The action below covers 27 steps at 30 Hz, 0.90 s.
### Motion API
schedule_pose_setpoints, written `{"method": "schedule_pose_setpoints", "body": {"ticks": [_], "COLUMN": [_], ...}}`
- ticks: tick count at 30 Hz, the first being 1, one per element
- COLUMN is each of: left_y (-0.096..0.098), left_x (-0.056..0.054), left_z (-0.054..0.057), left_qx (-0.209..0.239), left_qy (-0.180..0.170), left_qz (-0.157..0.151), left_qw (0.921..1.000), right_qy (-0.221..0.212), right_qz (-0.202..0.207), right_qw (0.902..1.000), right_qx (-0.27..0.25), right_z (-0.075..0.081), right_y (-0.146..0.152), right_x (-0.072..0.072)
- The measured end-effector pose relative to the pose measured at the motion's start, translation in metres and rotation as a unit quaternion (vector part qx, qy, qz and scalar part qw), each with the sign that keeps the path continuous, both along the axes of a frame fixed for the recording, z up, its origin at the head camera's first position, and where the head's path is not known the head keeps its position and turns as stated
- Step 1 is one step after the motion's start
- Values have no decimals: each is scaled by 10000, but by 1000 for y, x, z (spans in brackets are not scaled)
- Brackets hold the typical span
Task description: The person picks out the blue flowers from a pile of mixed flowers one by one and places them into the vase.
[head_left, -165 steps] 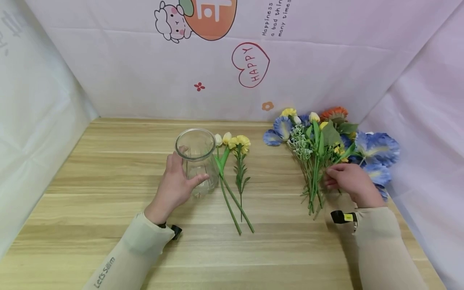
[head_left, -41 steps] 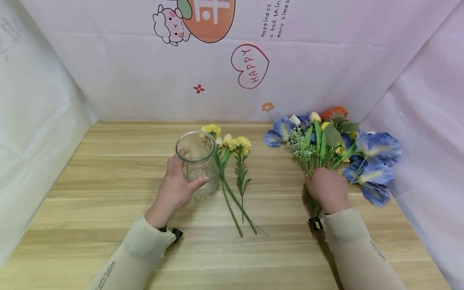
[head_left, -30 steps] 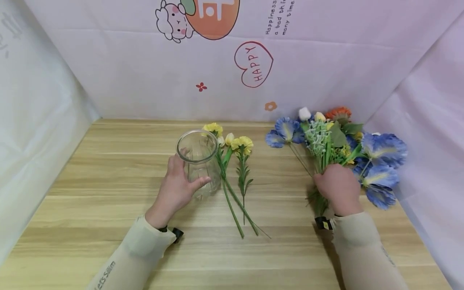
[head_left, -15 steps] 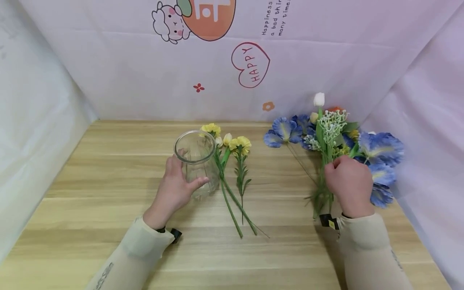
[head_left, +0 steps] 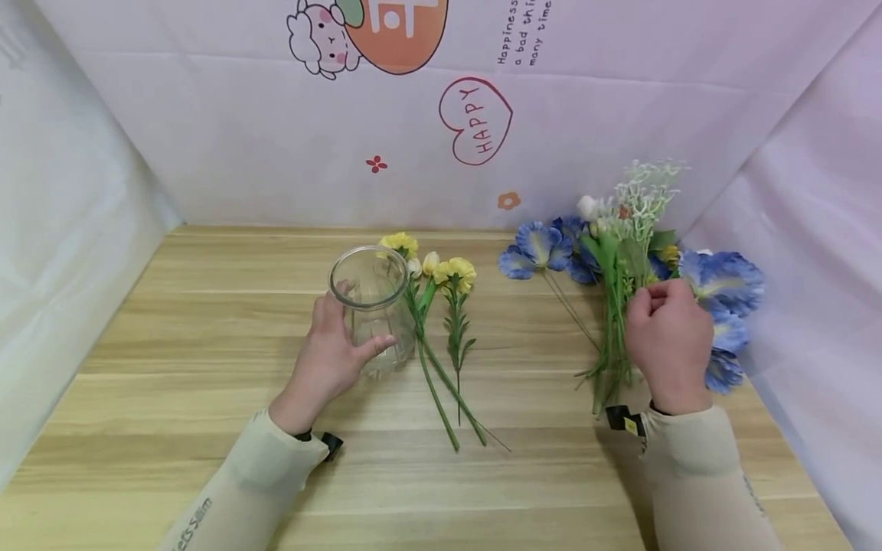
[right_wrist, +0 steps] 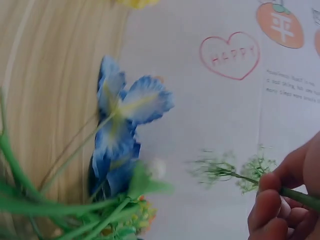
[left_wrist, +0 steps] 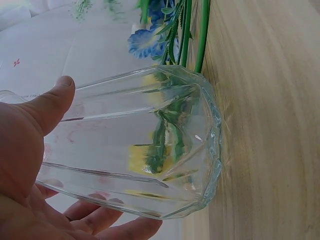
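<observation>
My left hand (head_left: 324, 363) grips a clear glass vase (head_left: 386, 325), thumb on the near side and fingers around the far side. The vase stands upright on the table; its ribbed wall (left_wrist: 120, 140) fills much of the left wrist view. Over the flower pile on the right, my right hand (head_left: 668, 337) pinches the green stem of a baby's breath sprig (head_left: 648, 203). In the right wrist view the sprig (right_wrist: 215, 170) is raised in front of the backdrop. Just left of that hand lie green stems (head_left: 606, 344) and blue irises (head_left: 540, 245).
Right of the vase lie yellow carnations (head_left: 455, 275) and pale tulips (head_left: 430, 264) with crossed stems. More blue irises (head_left: 723, 287) spread beyond my right hand. A printed white cloth backdrop (head_left: 276, 153) rises behind the wooden table (head_left: 207, 306), with cloth at both sides.
A yellow carnation now lies behind the vase. My right hand gripped the stem bunch, then drew the baby's breath up and out; a white tulip rose and dropped back. The left hand stays put.
</observation>
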<state>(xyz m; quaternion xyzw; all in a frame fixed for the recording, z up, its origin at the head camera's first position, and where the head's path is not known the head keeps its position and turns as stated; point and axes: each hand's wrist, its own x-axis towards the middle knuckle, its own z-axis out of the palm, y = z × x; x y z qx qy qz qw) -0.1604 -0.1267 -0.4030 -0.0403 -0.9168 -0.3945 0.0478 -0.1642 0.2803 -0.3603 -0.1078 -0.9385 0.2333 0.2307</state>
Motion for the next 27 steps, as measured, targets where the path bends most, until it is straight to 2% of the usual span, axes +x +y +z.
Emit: {"method": "schedule_pose_setpoints", "body": {"ticks": [3,6,8,9,10,11,12,14,16,17,18,19,21,22,23,27], "left_y": [-1,-1,-1,-1,-1,-1,0,0,0,1,1,2,3,3,3,1], "left_x": [0,0,0,0,0,0,0,1,1,1,1,1,0,0,0,1], "left_z": [0,-1,-1,-1,-1,-1,0,0,1,1,1,1,1,1,1,2], "left_qx": [-11,5,37,41,37,30,16,6,-10,0,10,16,16,22,22,-51], "left_qy": [28,-1,-21,-30,-33,-32,-35,-38,-80,-95,-108,-122,-138,-122,-112,-86], "left_qz": [3,8,12,9,3,2,0,12,19,10,-3,-12,-41,-55,-48,2], "left_qw": [10000,10000,10000,10000,10000,10000,10000,10000,10000,10000,9999,9999,9999,9999,9999,9999], "right_qy": [-19,-450,-931,-1205,-1475,-1740,-1957,-2276,-2480,-2544,-2602,-2666,-2759,-2794,-2811,-2850], "right_qz": [15,207,536,784,1070,1344,1617,2075,2435,2533,2598,2626,2655,2637,2612,2644], "right_qw": [9995,9968,9875,9772,9615,9397,9123,8494,7872,7592,7356,7174,6939,6882,6889,7131], "right_qx": [-305,-620,-1156,-1561,-2055,-2621,-3212,-4286,-5094,-5429,-5690,-5876,-6098,-6155,-6150,-5833], "right_z": [2,3,5,5,6,6,5,1,-5,-8,-12,-15,-21,-24,-26,-33], "right_y": [-3,-5,-8,-10,-12,-15,-19,-29,-42,-49,-56,-63,-78,-85,-92,-119], "right_x": [1,1,2,2,2,3,3,4,6,8,9,11,13,13,13,12]}}
